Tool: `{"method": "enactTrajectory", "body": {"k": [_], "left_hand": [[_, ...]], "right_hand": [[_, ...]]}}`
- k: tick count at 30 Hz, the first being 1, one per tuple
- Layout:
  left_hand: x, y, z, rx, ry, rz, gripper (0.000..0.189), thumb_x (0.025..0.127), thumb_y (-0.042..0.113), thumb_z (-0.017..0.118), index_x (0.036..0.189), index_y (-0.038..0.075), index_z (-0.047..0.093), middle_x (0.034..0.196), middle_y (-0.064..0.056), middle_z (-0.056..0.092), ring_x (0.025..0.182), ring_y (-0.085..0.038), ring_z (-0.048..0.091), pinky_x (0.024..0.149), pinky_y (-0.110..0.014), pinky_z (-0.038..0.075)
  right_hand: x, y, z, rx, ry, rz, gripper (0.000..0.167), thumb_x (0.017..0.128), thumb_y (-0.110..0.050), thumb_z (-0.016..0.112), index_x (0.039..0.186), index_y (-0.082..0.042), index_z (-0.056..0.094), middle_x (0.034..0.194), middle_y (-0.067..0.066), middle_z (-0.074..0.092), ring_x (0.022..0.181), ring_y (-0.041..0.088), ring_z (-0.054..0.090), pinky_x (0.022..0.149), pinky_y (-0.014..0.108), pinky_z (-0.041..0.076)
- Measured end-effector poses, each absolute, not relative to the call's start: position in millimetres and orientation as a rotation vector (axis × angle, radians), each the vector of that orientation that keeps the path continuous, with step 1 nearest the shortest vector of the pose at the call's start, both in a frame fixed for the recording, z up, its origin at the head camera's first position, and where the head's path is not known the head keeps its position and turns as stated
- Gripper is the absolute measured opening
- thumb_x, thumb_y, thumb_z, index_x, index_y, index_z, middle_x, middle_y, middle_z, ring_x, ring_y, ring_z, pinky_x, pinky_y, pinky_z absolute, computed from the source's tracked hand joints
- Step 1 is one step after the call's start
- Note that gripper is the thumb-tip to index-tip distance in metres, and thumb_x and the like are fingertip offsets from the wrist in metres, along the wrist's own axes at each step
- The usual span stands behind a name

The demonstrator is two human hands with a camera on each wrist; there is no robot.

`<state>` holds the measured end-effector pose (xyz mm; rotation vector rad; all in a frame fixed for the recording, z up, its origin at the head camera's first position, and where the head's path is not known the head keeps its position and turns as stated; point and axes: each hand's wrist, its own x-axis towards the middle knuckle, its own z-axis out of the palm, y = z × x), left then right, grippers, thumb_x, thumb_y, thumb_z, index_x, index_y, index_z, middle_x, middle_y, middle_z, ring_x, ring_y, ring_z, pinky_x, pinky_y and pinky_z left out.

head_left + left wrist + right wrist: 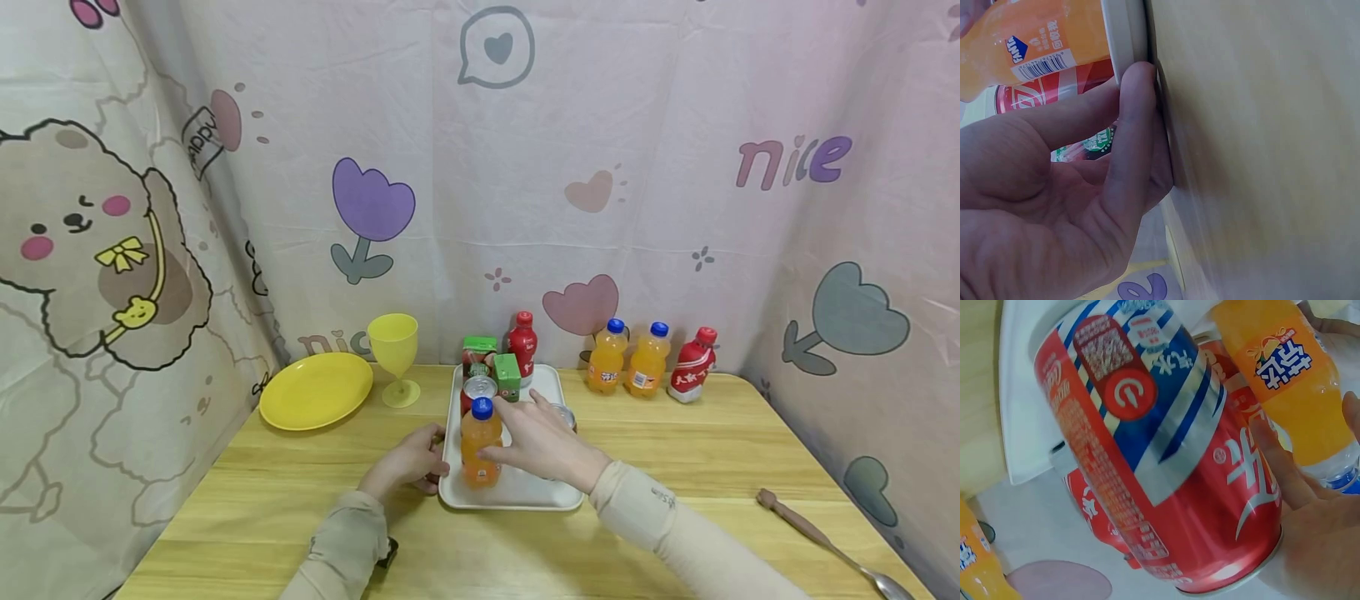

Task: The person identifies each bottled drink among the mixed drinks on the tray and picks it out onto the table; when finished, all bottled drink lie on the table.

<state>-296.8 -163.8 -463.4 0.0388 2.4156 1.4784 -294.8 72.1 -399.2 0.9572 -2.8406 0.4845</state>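
My left hand grips the near left edge of a white tray, fingers at its rim. Within the tray, an orange soda bottle with a blue cap stands upright near that corner. My right hand reaches over the tray, thumb and fingers spread at the bottle's right side. Close to the right palm is a red soda can, mostly hidden by the hand in the head view. Behind the bottle stand another red can, two green drink cartons and a red-capped bottle.
Left of the tray are a yellow goblet and a yellow plate. At the back right stand two orange soda bottles and a red bottle. A spoon lies at the right edge. Printed curtains hang behind the table.
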Motion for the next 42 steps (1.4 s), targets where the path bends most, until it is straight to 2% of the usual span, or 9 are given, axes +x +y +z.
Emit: {"method": "enactTrajectory", "body": {"k": [3,6,7,13,18,25,29,34,42], "left_hand": [[-296.2,-163.1,-462.4,0.036,2.416,1.466,0.059,0.091,-0.011,0.067,0.145,-0.004,0.045,0.089,-0.011,0.056,0.067,-0.019,0.059,0.051,-0.024,0.058],[-295.1,-162.2,-461.1,0.039,2.415,1.467,0.058,0.09,-0.012,0.067,0.144,-0.004,0.045,0.088,-0.011,0.056,0.067,-0.019,0.059,0.051,-0.024,0.058],[-294.7,-162.1,-460.6,0.041,2.416,1.467,0.058,0.091,-0.012,0.067,0.143,-0.004,0.046,0.088,-0.011,0.056,0.067,-0.019,0.059,0.051,-0.024,0.058],[-294.3,-161.9,-459.6,0.042,2.421,1.457,0.056,0.092,-0.011,0.067,0.144,-0.003,0.046,0.087,-0.011,0.056,0.067,-0.019,0.057,0.052,-0.024,0.058],[-294.7,-161.5,-460.1,0.023,2.428,1.45,0.056,0.092,-0.011,0.066,0.144,-0.004,0.046,0.088,-0.011,0.054,0.067,-0.019,0.057,0.052,-0.024,0.058],[-294.2,-162.8,-460.9,0.045,2.421,1.481,0.059,0.09,-0.013,0.067,0.144,-0.004,0.046,0.087,-0.01,0.054,0.067,-0.018,0.057,0.05,-0.023,0.057],[-294.0,-163.8,-462.0,0.069,2.413,1.492,0.06,0.088,-0.014,0.067,0.144,-0.005,0.045,0.087,-0.01,0.056,0.066,-0.018,0.058,0.051,-0.023,0.057],[-295.0,-164.0,-460.9,0.048,2.413,1.476,0.061,0.089,-0.012,0.068,0.145,-0.004,0.045,0.09,-0.012,0.059,0.068,-0.018,0.059,0.051,-0.023,0.058],[-295.9,-164.3,-458.9,0.033,2.421,1.436,0.063,0.092,-0.01,0.068,0.149,-0.004,0.043,0.094,-0.013,0.058,0.071,-0.019,0.059,0.053,-0.023,0.059]], "right_hand": [[-294.6,72.7,-400.2,0.966,-2.825,0.499,0.073,0.089,-0.052,0.081,0.143,-0.008,0.059,0.11,0.003,0.08,0.109,0.021,0.076,0.128,0.068,0.032],[-293.8,73.2,-400.6,0.981,-2.796,0.518,0.068,0.087,-0.051,0.083,0.139,-0.011,0.062,0.107,0.0,0.081,0.099,0.018,0.074,0.116,0.054,0.052],[-293.5,73.4,-400.8,0.994,-2.78,0.529,0.067,0.087,-0.05,0.083,0.138,-0.011,0.063,0.108,0.0,0.081,0.098,0.018,0.074,0.113,0.053,0.054],[-290.8,74.4,-400.3,1.041,-2.731,0.654,0.064,0.086,-0.046,0.086,0.135,-0.012,0.065,0.118,0.003,0.08,0.107,0.023,0.076,0.117,0.057,0.05],[-288.3,76.3,-395.3,1.019,-2.734,0.789,0.066,0.086,-0.043,0.086,0.141,-0.014,0.061,0.125,0.003,0.078,0.11,0.02,0.074,0.085,0.034,0.066],[-286.6,78.9,-386.1,1.09,-2.655,1.071,0.07,0.087,-0.031,0.087,0.147,-0.012,0.057,0.131,0.004,0.075,0.12,0.025,0.073,0.103,0.048,0.063],[-287.1,81.3,-382.2,1.103,-2.619,1.271,0.064,0.088,-0.027,0.086,0.145,-0.015,0.058,0.132,0.0,0.074,0.117,0.024,0.074,0.1,0.042,0.065],[-287.5,85.4,-378.7,1.156,-2.54,1.512,0.065,0.092,-0.019,0.083,0.15,-0.013,0.052,0.138,0.009,0.069,0.122,0.034,0.071,0.093,0.037,0.067],[-289.6,94.0,-368.3,1.128,-2.469,1.671,0.061,0.096,-0.016,0.077,0.151,-0.016,0.052,0.146,0.011,0.062,0.124,0.037,0.068,0.104,0.051,0.062]]}}
